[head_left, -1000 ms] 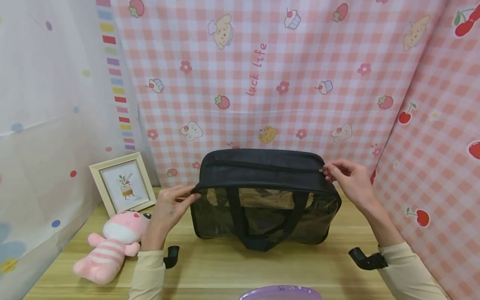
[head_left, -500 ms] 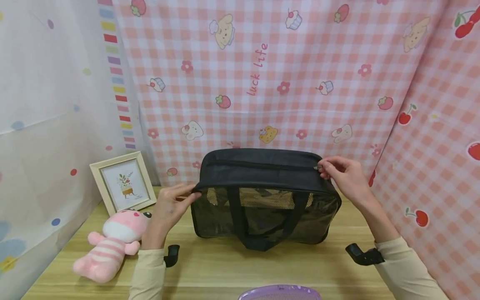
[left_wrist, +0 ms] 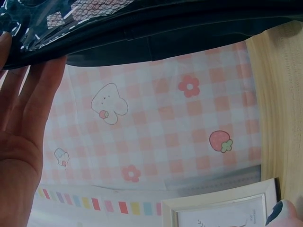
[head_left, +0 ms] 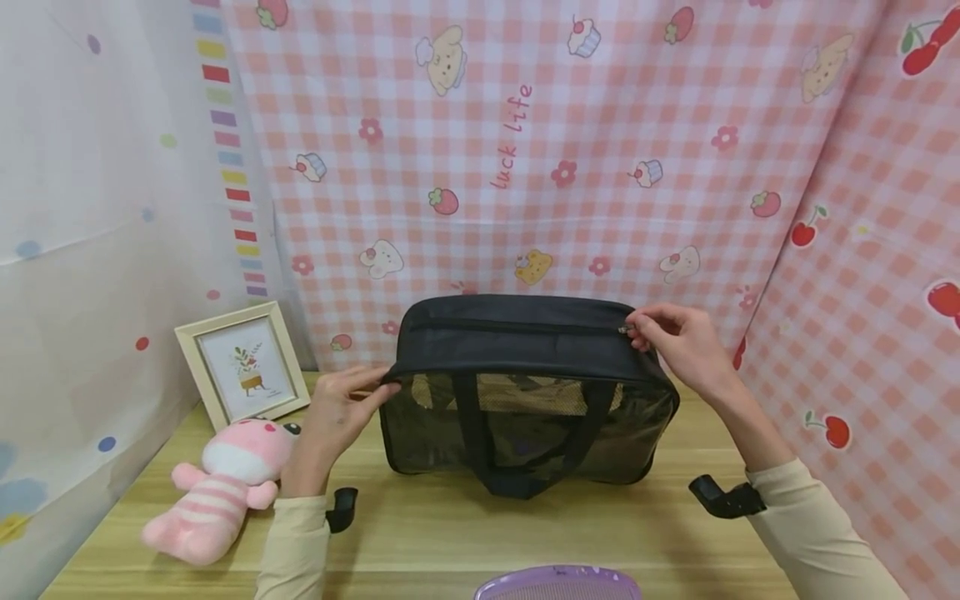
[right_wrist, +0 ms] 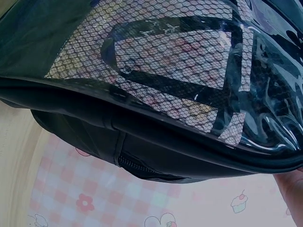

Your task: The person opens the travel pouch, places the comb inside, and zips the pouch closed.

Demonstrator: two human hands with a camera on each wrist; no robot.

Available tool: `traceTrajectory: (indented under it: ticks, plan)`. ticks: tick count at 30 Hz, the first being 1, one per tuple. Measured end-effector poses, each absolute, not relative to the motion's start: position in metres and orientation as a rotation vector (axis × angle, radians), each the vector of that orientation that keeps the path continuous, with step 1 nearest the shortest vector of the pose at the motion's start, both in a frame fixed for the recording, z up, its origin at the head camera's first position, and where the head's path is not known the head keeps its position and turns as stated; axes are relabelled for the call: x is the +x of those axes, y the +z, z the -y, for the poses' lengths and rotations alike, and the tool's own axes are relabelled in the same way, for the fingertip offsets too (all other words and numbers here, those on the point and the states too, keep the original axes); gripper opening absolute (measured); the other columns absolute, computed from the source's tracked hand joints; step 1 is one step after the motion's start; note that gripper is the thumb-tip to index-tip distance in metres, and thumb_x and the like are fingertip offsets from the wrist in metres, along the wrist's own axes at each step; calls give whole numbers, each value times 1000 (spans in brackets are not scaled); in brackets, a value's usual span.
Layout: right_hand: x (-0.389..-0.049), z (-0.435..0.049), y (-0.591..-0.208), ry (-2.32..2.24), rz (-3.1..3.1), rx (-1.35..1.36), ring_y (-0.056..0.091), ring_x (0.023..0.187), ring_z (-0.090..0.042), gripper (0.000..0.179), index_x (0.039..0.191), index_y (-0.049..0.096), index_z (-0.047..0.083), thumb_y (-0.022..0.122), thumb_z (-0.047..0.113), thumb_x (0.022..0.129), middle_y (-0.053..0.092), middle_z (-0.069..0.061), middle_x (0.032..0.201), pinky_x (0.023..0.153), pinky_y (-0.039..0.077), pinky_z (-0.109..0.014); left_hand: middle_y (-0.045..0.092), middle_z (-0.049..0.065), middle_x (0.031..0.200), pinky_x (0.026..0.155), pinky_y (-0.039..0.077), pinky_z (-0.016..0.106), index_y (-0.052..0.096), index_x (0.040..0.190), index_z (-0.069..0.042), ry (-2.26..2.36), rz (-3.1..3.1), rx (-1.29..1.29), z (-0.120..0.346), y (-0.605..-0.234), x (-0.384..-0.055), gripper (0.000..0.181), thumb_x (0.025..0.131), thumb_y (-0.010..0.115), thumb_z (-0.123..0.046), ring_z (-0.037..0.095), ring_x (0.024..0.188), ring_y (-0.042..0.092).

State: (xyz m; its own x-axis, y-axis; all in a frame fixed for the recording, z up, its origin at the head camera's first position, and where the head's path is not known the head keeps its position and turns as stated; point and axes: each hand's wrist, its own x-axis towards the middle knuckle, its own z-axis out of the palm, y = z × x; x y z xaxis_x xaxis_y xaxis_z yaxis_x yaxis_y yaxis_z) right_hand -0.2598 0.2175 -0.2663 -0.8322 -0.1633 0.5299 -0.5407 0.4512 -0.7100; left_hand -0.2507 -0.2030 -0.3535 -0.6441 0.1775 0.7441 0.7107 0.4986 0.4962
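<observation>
A black handbag (head_left: 525, 354) with a clear front panel stands upright on the table. Its black handle (head_left: 517, 485) hangs down in front. My left hand (head_left: 347, 417) pinches the bag's upper left corner between thumb and fingers; the left wrist view shows those fingers (left_wrist: 45, 94) behind the edge. At the top right end, my right hand (head_left: 686, 346) pinches the zipper pull (head_left: 624, 330). In the right wrist view zipper teeth (right_wrist: 137, 165) show along the bag's top, while only a sliver of the hand appears at the right edge.
A pink-and-white plush toy (head_left: 217, 500) lies on the table (head_left: 420, 533) beside my left forearm. Behind it stands a cream picture frame (head_left: 243, 367). A purple comb (head_left: 558, 577) lies at the front edge, partly cut off. Checked cloth (head_left: 487, 150) hangs behind the bag.
My right hand has moved a short way left along the bag's top, drawing the zipper pull with it. The left hand keeps its hold on the corner.
</observation>
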Motion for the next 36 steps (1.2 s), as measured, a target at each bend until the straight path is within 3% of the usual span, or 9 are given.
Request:
traceTrajectory:
  ticks: [12,36]
  plan:
    - [-261,-212,-257,1222,2425,604,65,74,-12,28,105,67,-7,54,17,99,67,-19,92,68,55,-23,71,6,97,64,57,24,75,103,-6,-1120,2109,-733,203,-355,-252,23,80,75,-1,18,79,68]
    - [-266,-193,-235,1087,2521,690,66,71,-16,23,103,68,-7,55,11,98,69,-17,91,65,56,-24,70,5,97,64,57,25,75,105,-7,-1105,2134,-730,205,-355,-253,23,82,74,-3,16,78,68]
